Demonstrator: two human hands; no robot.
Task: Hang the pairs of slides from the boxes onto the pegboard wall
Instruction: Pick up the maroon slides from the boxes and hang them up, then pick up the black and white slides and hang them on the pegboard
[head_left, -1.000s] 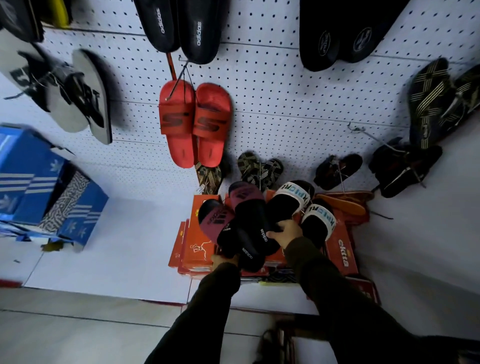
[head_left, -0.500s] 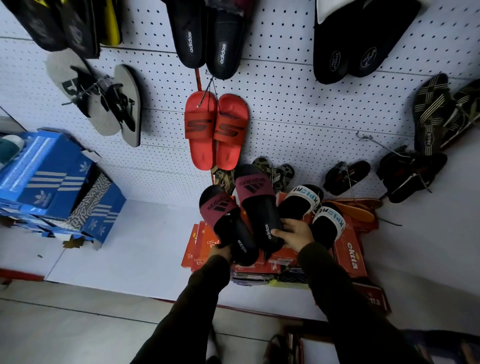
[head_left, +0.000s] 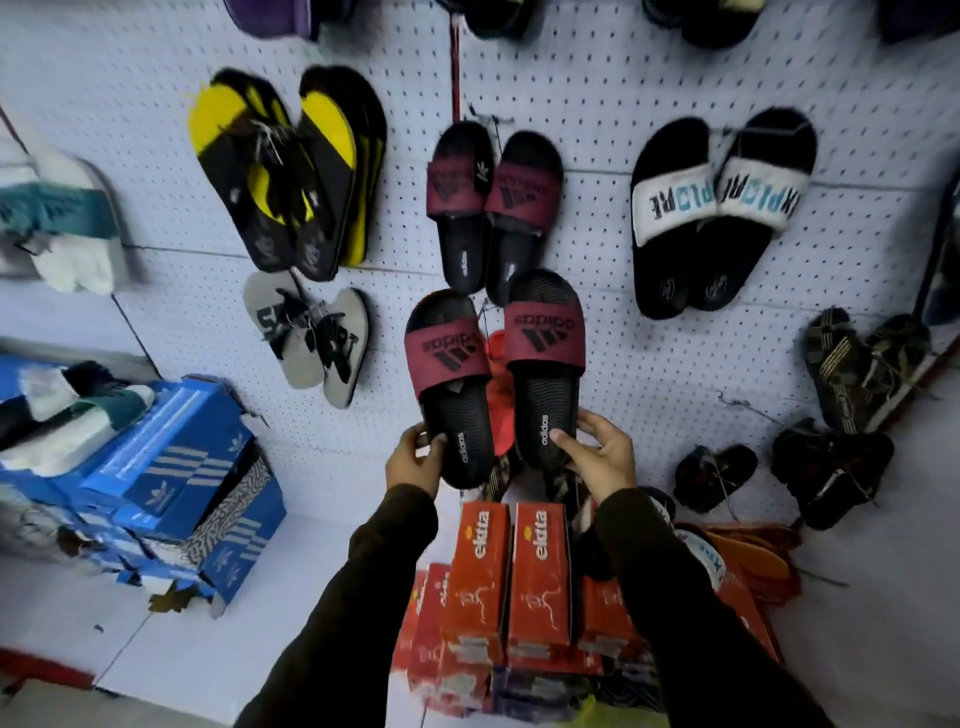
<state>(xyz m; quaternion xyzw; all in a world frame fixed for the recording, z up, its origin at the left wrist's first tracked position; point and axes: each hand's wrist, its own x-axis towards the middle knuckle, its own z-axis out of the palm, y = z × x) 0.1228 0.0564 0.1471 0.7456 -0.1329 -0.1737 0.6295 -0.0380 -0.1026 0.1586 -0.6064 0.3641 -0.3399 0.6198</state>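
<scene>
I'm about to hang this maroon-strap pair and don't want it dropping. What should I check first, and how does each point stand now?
1. Left hand grips the left slide at its heel: ok.
2. Right hand grips the right slide at its heel: ok.
3. Both slides upright, straps facing out, side by side: ok.
4. Tie or loop joining the pair for hanging: cannot tell.
5. Free hook within reach: a bare wire hook sticks out to the right: ok.
6. Space directly above: the matching hung pair sits there, overlapped by the held slides: not ok.
</scene>
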